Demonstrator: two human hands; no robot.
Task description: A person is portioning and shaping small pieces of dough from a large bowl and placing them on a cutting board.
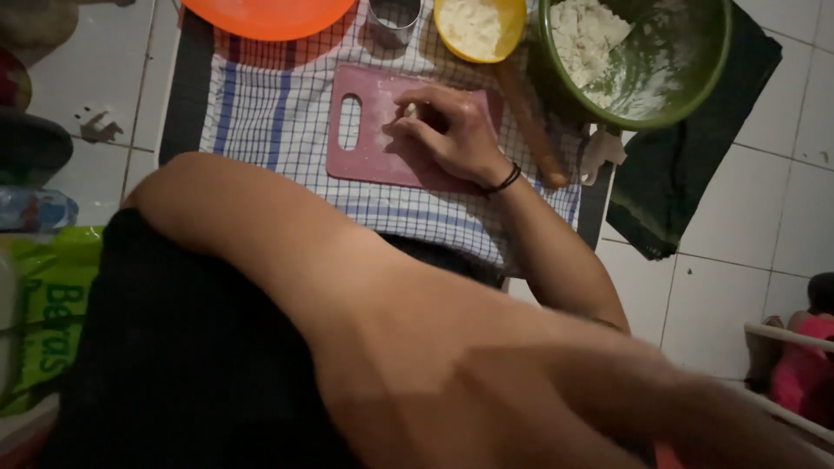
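My right hand [456, 135] rests on a pink cutting board [369, 148], its fingers curled around a small white piece of dough [410, 109]. A black band circles that wrist. The board lies on a checked cloth [261, 113] spread over the white tiled floor. My left hand is out of sight. My bent leg [347, 287] fills the foreground and hides the near part of the cloth.
Beyond the board stand an orange plate [269, 16], a metal cup [395, 17], a yellow bowl of flour [479, 28] and a green bowl with flour [643, 61]. A wooden rolling pin [532, 126] lies right of my hand. A dark green cloth [686, 174] and another person in pink [804, 373] are at the right.
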